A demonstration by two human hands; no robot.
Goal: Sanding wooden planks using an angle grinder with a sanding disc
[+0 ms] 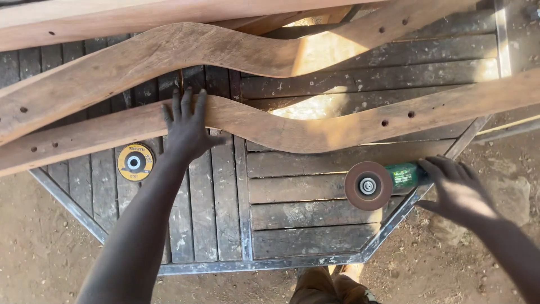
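Place: an open-air woodworking spot, a rough outdoor workshop.
Ground: bare packed dirt [45, 247] at 7 and 4 o'clock, lit by sun.
Bench: a worn slatted table [292, 217] with a metal frame, dusty and scuffed, at centre.
Stock: long curved wooden pieces [315, 126] with drilled holes, from 9 to 3 o'clock.
Tools: a green angle grinder [388, 180] at 4 o'clock; a spare yellow-labelled disc [135, 162] at 8 o'clock.
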